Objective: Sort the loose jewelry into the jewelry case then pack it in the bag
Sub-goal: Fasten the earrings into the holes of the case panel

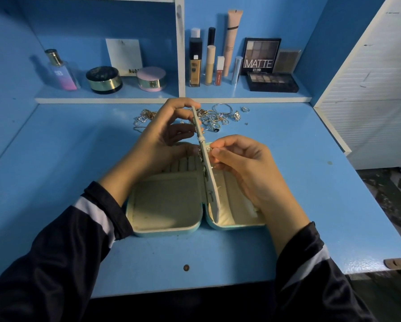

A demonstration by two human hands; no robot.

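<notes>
Blue desk [78,159]; jewelry case [167,205] lies open flat on it. Left hand [162,138] pinches the case's middle flap [212,182] upright; right hand [248,166] pinches a small metal piece [208,149] against that flap. Loose jewelry [220,115] heaped just behind case. Judgement: pieces light, slippery, tangle-prone; take singly by fingertips.

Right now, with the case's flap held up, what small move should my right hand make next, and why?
I'd probably fasten the small silver piece onto the flap. Your left hand holds the flap upright over the open jewelry case, your right hand pinches the piece against it, and loose jewelry waits behind the case.
</notes>
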